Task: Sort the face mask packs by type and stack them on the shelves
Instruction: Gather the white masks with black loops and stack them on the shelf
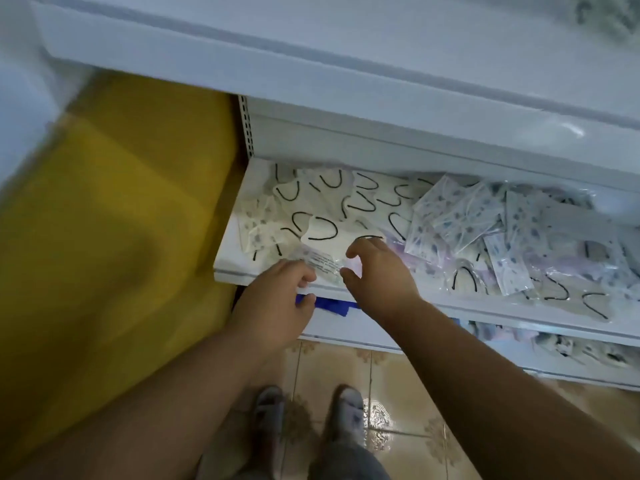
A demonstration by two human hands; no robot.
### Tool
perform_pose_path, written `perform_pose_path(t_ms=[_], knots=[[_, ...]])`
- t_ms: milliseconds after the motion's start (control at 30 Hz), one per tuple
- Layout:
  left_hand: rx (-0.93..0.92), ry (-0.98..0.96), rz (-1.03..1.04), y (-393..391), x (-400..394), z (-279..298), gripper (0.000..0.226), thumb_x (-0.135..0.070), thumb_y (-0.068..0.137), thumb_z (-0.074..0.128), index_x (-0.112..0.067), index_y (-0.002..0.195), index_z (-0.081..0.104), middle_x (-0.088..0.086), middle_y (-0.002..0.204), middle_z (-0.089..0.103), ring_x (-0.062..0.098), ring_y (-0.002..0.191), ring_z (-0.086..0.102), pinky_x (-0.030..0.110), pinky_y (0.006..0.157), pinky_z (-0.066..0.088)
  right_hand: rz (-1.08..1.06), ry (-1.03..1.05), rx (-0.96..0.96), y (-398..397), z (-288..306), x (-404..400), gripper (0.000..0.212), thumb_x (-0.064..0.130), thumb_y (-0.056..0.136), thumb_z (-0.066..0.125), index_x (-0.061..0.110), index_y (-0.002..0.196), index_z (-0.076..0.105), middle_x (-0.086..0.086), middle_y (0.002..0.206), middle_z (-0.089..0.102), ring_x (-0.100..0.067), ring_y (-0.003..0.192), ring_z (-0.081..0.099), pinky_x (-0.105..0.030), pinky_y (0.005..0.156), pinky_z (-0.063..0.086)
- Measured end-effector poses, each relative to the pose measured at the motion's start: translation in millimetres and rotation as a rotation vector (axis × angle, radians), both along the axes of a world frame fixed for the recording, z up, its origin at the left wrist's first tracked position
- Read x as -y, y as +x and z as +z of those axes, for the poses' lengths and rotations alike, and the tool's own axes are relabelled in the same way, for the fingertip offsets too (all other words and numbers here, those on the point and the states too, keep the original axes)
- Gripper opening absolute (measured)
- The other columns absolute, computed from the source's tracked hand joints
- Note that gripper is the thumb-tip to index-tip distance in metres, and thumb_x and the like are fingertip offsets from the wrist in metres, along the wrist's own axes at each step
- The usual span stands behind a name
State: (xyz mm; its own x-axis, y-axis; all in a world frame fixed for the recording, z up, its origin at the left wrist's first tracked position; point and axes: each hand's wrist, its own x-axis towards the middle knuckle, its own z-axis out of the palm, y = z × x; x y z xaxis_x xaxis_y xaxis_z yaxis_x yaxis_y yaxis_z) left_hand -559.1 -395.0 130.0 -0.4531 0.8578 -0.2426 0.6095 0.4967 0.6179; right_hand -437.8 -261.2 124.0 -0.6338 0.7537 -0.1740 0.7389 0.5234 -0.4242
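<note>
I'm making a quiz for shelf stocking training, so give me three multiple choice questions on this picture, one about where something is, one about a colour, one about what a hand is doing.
1. Where do the blue-spotted packs lie on the shelf?
A. right of the cream packs
B. on the floor
C. on the top shelf

2. What colour are the cream packs' ear loops?
A. red
B. black
C. green

3. How is the right hand?
A. balled into a fist
B. flat on the floor
C. fingers spread over a clear pack

Answers: 1 A, they lie rightward. 2 B, dark loops show. 3 C, fingers arch apart.
</note>
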Motion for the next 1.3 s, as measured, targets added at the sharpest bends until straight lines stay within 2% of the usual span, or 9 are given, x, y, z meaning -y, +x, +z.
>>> perform_pose_path(t_ms=[200, 400, 500, 567, 700, 867, 1067, 1233, 1300], knots=[[0.420, -0.021, 0.281, -10, -44, -65, 0.025, -0.022, 0.098, 0.060, -0.031, 0.121, 0.058, -0.011, 0.125, 0.058, 0.009, 0.111, 0.057, 0.023, 0.082, 0.049, 0.070, 0.019, 0.311, -25, -110, -72, 0.074, 0.045, 0.095, 0.059, 0.017, 0.154, 0.023, -0.008, 0.165, 0.018, -0.027, 0.151, 0.021, -0.045, 0.121, 0.025], [1.062, 0.112, 0.744, 2, -107, -92, 0.024, -0.013, 0.100, 0.058, -0.010, 0.124, 0.060, 0.016, 0.133, 0.060, 0.028, 0.116, 0.060, 0.042, 0.107, 0.044, 0.131, 0.224, 0.275, -14, -140, -100, 0.042, 0.031, 0.099, 0.052, 0.018, 0.138, 0.047, -0.007, 0.137, 0.054, -0.028, 0.125, 0.051, -0.041, 0.107, 0.038], [1.238, 0.161, 0.845, 9, -132, -106, 0.043, -0.025, 0.101, 0.057, -0.006, 0.139, 0.051, 0.011, 0.131, 0.062, 0.028, 0.128, 0.056, 0.038, 0.112, 0.041, 0.069, 0.227, 0.029, -7, -138, -105, 0.026, 0.019, 0.095, 0.043, 0.010, 0.110, 0.062, -0.010, 0.105, 0.066, -0.031, 0.096, 0.062, -0.037, 0.083, 0.047], [1.274, 0.218, 0.879, 13, -142, -115, 0.042, -0.029, 0.096, 0.066, -0.008, 0.131, 0.060, 0.009, 0.114, 0.072, 0.024, 0.115, 0.066, 0.040, 0.108, 0.047, 0.196, 0.101, -0.149, -3, -138, -99, 0.029, 0.026, 0.091, 0.041, 0.009, 0.100, 0.063, -0.009, 0.094, 0.064, -0.029, 0.085, 0.061, -0.037, 0.074, 0.048], [1.153, 0.229, 0.964, 17, -151, -124, 0.029, -0.019, 0.085, 0.074, -0.009, 0.111, 0.068, 0.010, 0.099, 0.072, 0.032, 0.108, 0.067, 0.045, 0.101, 0.051, 0.369, -0.033, -0.223, -2, -138, -105, 0.050, 0.040, 0.094, 0.033, 0.011, 0.114, 0.069, -0.009, 0.119, 0.064, -0.027, 0.110, 0.057, -0.040, 0.096, 0.047], [1.263, 0.311, 1.109, 8, -156, -127, 0.017, -0.016, 0.100, 0.058, -0.019, 0.117, 0.058, 0.010, 0.112, 0.067, 0.030, 0.101, 0.064, 0.049, 0.098, 0.051, 0.162, 0.088, 0.383, -8, -141, -168, 0.049, 0.047, 0.103, 0.036, 0.039, 0.151, 0.033, -0.015, 0.166, 0.003, -0.035, 0.153, 0.003, -0.049, 0.121, 0.014], [1.305, 0.368, 1.114, 6, -153, -130, 0.027, -0.008, 0.101, 0.052, -0.015, 0.127, 0.058, 0.011, 0.115, 0.065, 0.024, 0.090, 0.063, 0.037, 0.072, 0.053, -0.005, 0.104, 0.088, -12, -135, -177, 0.040, 0.024, 0.103, 0.037, 0.013, 0.140, 0.045, -0.010, 0.136, 0.051, -0.030, 0.124, 0.051, -0.041, 0.105, 0.039], [1.382, 0.395, 0.969, 11, -162, -117, 0.049, -0.047, 0.090, 0.066, -0.015, 0.127, 0.063, 0.007, 0.115, 0.074, 0.025, 0.104, 0.071, 0.042, 0.093, 0.055, 0.183, -0.062, -0.276, -9, -104, -122, 0.040, 0.026, 0.105, 0.044, 0.015, 0.143, 0.049, -0.009, 0.139, 0.056, -0.021, 0.128, 0.052, -0.025, 0.104, 0.036], [1.385, 0.340, 0.828, 11, -160, -113, 0.064, -0.060, 0.080, 0.064, -0.014, 0.125, 0.065, 0.009, 0.115, 0.074, 0.024, 0.109, 0.070, 0.040, 0.097, 0.052, 0.256, -0.252, -0.370, -12, -100, -98, 0.031, 0.020, 0.103, 0.044, 0.017, 0.133, 0.051, -0.005, 0.122, 0.064, -0.019, 0.113, 0.061, -0.033, 0.095, 0.049]])
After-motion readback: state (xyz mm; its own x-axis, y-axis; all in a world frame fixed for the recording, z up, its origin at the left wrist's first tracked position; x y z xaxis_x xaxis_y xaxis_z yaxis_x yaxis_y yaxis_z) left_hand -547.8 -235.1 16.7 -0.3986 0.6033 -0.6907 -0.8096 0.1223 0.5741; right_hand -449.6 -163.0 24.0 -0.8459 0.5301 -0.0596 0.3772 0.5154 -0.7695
